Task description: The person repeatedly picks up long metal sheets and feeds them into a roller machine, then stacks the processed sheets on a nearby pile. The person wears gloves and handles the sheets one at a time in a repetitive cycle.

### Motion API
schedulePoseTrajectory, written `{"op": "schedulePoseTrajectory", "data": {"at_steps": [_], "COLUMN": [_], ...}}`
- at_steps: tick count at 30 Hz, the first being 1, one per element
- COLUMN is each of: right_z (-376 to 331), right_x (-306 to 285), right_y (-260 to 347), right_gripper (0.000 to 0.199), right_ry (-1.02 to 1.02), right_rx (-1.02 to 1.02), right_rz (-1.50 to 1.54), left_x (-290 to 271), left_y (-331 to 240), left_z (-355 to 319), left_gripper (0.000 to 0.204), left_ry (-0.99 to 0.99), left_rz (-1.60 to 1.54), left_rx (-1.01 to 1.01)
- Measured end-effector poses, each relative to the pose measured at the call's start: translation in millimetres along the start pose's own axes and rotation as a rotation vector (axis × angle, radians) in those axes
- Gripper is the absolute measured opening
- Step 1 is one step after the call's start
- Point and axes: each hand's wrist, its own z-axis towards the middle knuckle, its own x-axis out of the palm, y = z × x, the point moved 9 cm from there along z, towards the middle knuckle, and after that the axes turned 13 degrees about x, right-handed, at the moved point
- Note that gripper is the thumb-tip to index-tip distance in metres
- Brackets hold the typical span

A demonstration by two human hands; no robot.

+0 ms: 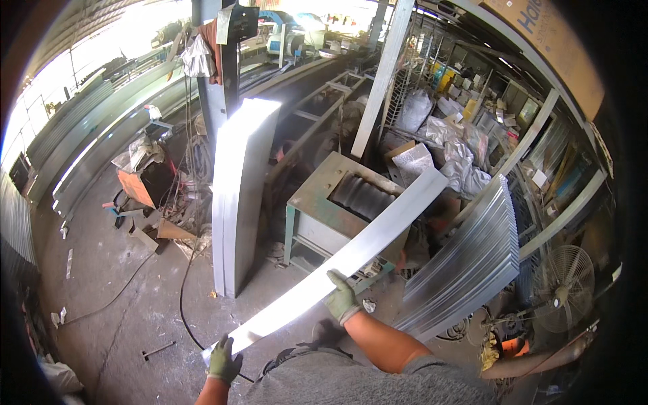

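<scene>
Gloved hands steady a long, pale metal strip on a workshop floor, its lit face glaring white. The left hand has its grip closed on the strip's near end; the right hand has its grip closed on the near edge, farther along, the undersides of both hidden. From the right grip the strip runs forward and to the right, its far end crossing in front of a boxy machine with a dark ribbed roll; whether it rests there, the view cannot tell.

Ahead of the left grip stands a tall bundle of pale metal; to its left lies a T-shaped tool. Right of the right grip lean ridged sheets, a fan beyond.

The strip looks stiff across its width but likely to flex along its length, moderately light yet unwieldy, its smooth face probably slippery and its edges perhaps sharp. Widely spaced holds, one at the end and one nearer mid-length, appear soundest.
</scene>
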Motion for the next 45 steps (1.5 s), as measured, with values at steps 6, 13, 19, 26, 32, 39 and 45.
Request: {"op": "schedulePoseTrajectory", "data": {"at_steps": [6,13,19,26,32,39,45], "right_z": [-5.5,6.4,14.7,51.6,49.9,43.6,40.0], "right_x": [20.4,65.3,84.1,-13.8,-211.0,-345.1,-397.4], "right_y": [-21.3,-37.8,-56.2,-10.0,62.1,91.4,50.5], "right_gripper": [0.041,0.033,0.041,0.047,0.048,0.028,0.024], "right_ry": [-0.066,0.213,0.486,0.302,-0.215,-0.095,-0.21], "right_rx": [-0.028,-0.115,0.164,0.247,0.457,0.209,0.422], "right_rz": [-0.352,-0.836,-1.006,-1.25,-1.089,-1.867,-2.14], "left_x": [-75.0,-146.1,-170.7,-314.2,-424.4,-469.0,-436.2], "left_y": [-183.4,-293.9,-276.9,-226.1,-191.6,-82.0,54.1], "left_z": [195.4,317.3,321.7,254.3,228.6,298.0,430.2], "left_gripper": [0.093,0.137,0.113,0.082,0.051,0.05,0.079], "left_ry": [-0.135,-0.457,-0.516,-0.716,-0.866,-0.928,-0.852], "left_rz": [-0.164,-0.316,-0.488,-0.098,0.14,0.157,0.02], "left_rx": [0.349,0.42,0.316,0.056,-0.078,0.002,0.047]}}
